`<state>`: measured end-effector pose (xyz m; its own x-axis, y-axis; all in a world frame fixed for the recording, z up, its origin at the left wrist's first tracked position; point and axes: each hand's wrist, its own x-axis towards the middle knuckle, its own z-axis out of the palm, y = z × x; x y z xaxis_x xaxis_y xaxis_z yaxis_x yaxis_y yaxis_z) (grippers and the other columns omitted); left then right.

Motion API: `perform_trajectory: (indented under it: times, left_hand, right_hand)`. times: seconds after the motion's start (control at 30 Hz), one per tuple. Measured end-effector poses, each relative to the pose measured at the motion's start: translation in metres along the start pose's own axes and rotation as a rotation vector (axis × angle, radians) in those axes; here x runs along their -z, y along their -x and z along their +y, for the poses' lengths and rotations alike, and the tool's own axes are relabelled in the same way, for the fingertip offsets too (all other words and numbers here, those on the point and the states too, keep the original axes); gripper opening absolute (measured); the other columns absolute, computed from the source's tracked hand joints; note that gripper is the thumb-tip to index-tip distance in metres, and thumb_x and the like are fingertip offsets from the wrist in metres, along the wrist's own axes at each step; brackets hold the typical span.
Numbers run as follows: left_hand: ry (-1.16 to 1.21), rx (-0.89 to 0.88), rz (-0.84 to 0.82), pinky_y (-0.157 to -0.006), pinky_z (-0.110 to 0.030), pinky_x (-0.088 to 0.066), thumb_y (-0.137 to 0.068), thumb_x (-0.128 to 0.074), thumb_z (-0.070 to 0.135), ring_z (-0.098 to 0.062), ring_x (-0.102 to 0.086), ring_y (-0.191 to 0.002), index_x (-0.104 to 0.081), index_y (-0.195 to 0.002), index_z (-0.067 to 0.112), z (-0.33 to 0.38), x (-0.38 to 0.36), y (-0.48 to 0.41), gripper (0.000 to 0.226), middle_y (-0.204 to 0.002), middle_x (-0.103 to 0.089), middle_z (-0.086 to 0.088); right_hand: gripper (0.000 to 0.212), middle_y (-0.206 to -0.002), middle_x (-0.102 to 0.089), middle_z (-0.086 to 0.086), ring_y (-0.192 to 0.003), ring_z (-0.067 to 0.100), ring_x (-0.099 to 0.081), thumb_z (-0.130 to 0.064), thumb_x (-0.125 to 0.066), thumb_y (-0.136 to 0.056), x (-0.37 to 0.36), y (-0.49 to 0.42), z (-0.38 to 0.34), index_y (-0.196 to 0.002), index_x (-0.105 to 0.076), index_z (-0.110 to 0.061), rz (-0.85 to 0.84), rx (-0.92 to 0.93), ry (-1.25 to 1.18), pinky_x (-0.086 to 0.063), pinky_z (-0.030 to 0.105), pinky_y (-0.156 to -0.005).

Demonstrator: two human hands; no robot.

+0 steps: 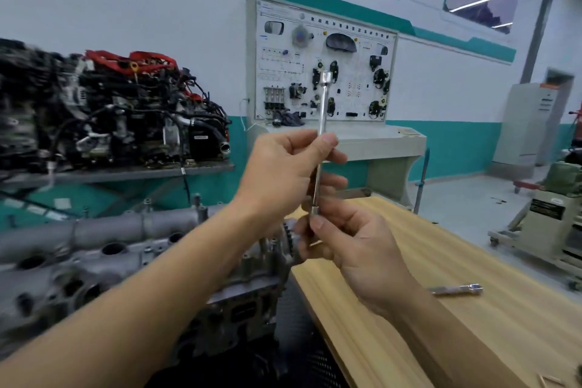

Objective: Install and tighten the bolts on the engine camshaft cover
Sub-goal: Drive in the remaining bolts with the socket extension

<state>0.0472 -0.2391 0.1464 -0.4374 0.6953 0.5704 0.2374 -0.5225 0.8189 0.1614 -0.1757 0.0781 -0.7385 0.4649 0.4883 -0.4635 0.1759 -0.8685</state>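
Camshaft cover is untouched while a socket extension bar, gripped by left hand and right hand, is seemingly readied for lowering onto it.

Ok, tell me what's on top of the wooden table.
A metal extension bar lies on the wooden table. The right hand and forearm hide part of its surface.

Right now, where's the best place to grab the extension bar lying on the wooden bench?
Pinch the extension bar at its slim mid-shaft, coming from above with fingers across it: it lies flat on the wooden bench, thicker end pointing right.
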Motion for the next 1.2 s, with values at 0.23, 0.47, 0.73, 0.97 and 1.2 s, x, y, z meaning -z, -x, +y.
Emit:
perform_trajectory:
  times: [0.23, 0.47, 0.73, 0.97, 1.2]
  left_hand:
    - [-0.362, 0.023, -0.032, -0.063, -0.025, -0.058, -0.096, -0.065, 0.023, -0.017, -0.073, -0.069, -0.075, -0.09, 0.006, 0.017, 0.076, -0.016, 0.02, -0.079, -0.077, -0.009]
    - [-0.519, 0.045, -0.138, -0.073, -0.039, -0.063, -0.094, -0.069, 0.02, -0.02, -0.07, -0.068, -0.075, -0.084, -0.002, -0.008, 0.084, -0.021, 0.025, -0.078, -0.075, -0.016]
    - [-0.501, 0.066, -0.227, -0.057, -0.02, -0.057, -0.092, -0.07, 0.014, -0.011, -0.07, -0.059, -0.075, -0.09, -0.004, -0.022, 0.068, -0.028, 0.019, -0.077, -0.076, -0.017]
    - [-0.553, 0.066, -0.253, -0.058, -0.02, -0.058, -0.093, -0.068, 0.01, -0.012, -0.07, -0.06, -0.074, -0.096, -0.006, -0.017, 0.07, -0.031, 0.017, -0.078, -0.077, -0.012]
    - [-0.612, 0.059, -0.297, -0.06, -0.02, -0.057, -0.095, -0.066, 0.011, -0.014, -0.072, -0.067, -0.077, -0.094, 0.002, -0.012, 0.07, -0.031, 0.014, -0.077, -0.077, -0.01]
  right_hand:
    - [0.014, -0.096, -0.076, 0.013, -0.093, 0.028, -0.071, -0.007, -0.062, -0.096, -0.024, -0.066, 0.005, -0.1, -0.072, 0.002, -0.186, 0.096, 0.536, -0.053, 0.05, -0.093]
    - [0.012, -0.104, -0.074, -0.003, -0.099, 0.012, -0.066, -0.014, -0.065, -0.094, 0.007, -0.079, 0.028, -0.098, -0.076, -0.013, -0.283, 0.051, 0.721, -0.05, 0.026, -0.088]
    - [0.01, -0.112, -0.064, -0.025, -0.106, -0.001, -0.061, -0.017, -0.07, -0.091, 0.026, -0.074, 0.041, -0.092, -0.078, -0.021, -0.277, 0.069, 0.709, -0.048, 0.016, -0.083]
    - [0.007, -0.096, -0.074, -0.013, -0.094, 0.007, -0.068, -0.017, -0.077, -0.084, 0.026, -0.078, 0.031, -0.083, -0.077, -0.025, -0.151, 0.1, 0.695, -0.053, 0.031, -0.085]
    - [0.011, -0.078, -0.074, -0.003, -0.074, 0.007, -0.066, -0.024, -0.07, -0.091, 0.028, -0.092, -0.004, -0.084, -0.078, -0.022, -0.03, 0.017, 0.486, -0.05, 0.018, -0.063]
